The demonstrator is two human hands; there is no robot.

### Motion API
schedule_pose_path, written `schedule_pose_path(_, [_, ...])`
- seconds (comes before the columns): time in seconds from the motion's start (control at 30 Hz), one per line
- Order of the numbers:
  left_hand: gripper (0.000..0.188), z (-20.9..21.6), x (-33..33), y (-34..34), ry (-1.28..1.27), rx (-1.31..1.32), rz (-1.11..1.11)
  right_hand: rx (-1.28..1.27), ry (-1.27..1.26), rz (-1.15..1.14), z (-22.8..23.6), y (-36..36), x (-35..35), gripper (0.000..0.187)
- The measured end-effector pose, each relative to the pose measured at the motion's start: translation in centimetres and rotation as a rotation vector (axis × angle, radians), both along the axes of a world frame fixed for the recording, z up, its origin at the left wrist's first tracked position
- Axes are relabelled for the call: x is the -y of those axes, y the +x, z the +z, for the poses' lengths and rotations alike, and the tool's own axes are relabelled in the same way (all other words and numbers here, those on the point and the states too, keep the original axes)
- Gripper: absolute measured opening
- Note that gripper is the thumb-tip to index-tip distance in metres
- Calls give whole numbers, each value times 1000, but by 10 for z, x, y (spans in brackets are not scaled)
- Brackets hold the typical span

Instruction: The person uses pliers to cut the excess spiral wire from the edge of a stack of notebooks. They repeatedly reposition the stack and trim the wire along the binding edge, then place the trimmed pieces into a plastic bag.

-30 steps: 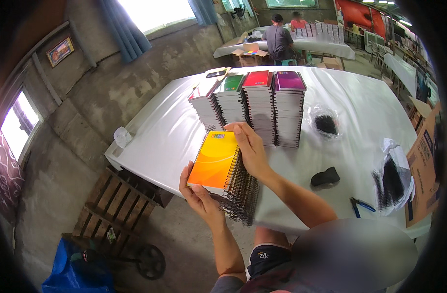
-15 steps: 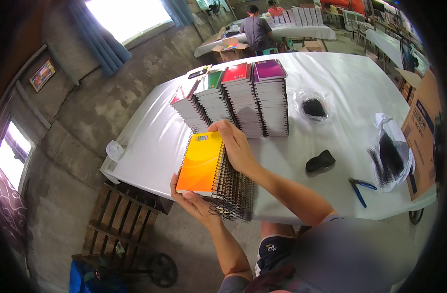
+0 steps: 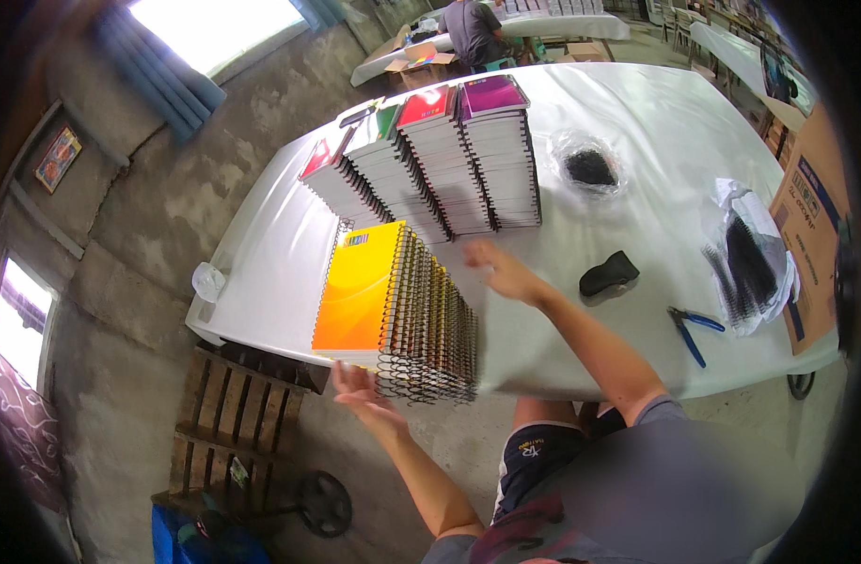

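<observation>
A tall stack of spiral-bound notebooks (image 3: pixel 360 296), with a yellow and orange cover on top, stands at the table's near left edge. Its dark wire coils stick out along the right side. Just below the stack's near edge is my left hand (image 3: pixel 366 395), fingers spread and slightly blurred; it holds nothing, and whether a fingertip still touches the notebooks I cannot tell. My right hand (image 3: pixel 505 273) hovers apart from the stack, to its right, fingers stretched out and empty. Behind stand stacks of notebooks topped by a purple notebook (image 3: pixel 493 95), a red notebook (image 3: pixel 424 107) and a green notebook (image 3: pixel 374 130).
On the white-covered table (image 3: pixel 637 122) lie a clear bag of black coils (image 3: pixel 590 169), a black cloth-like item (image 3: pixel 609 274), blue-handled pliers (image 3: pixel 694 331) and another bag of black coils (image 3: pixel 752 258). A cardboard box (image 3: pixel 806 235) stands at right. Another person (image 3: pixel 473 33) sits farther back.
Both hands have come off the yellow notebook stack: the right moved away to the right, the left dropped slightly below it. The view has shifted, so the table sits higher.
</observation>
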State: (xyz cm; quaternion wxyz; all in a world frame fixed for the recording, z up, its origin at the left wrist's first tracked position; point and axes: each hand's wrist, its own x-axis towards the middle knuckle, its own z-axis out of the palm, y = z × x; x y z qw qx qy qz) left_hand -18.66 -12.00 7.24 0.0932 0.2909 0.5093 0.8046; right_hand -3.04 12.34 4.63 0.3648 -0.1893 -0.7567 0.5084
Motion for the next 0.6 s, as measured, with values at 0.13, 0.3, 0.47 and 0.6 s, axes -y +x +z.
schedule_pose_path(0.13, [44, -83, 32, -4, -395, -97, -146, 581, 64, 88, -10, 11, 40, 68])
schedule_pose_path(0.3, [33, -134, 24, -9, -385, -173, -210, 626, 181, 19, -24, -12, 57, 71])
schedule_pose_path(0.47, [12, -122, 16, -18, -446, -136, -119, 529, 226, -62, -31, -12, 63, 67])
schedule_pose_path(0.6, [8, -130, 22, -23, -458, -132, -127, 505, 205, -105, -31, -4, 75, 64])
